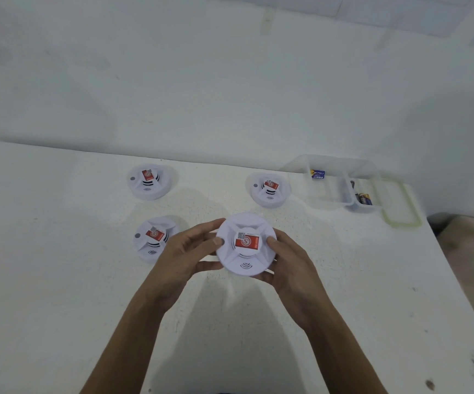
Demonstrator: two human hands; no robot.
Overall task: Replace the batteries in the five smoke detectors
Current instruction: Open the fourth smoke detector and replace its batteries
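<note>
Head view: you're holding one detector (245, 244) face up, seemingly lifted just off the table (59, 265). Your left hand (184, 251) and right hand (290, 265) are both curled round its rim, thumbs on the top face. It's a fingertip grip on smooth plastic, so a hard twist could let it slip and drop onto the near-left detector (153, 237). The back-left detector (149, 182) and back-right detector (270, 189) sit well apart; the fifth isn't in view, so don't miscount. The box (341, 163) holds a battery (317, 174) in one compartment and more cells (363, 199) in the other; old and new could get mixed. Each red sticker (247, 241) shows a circled "S" and a QR code; the small print and battery brand are too blurred to read.
</note>
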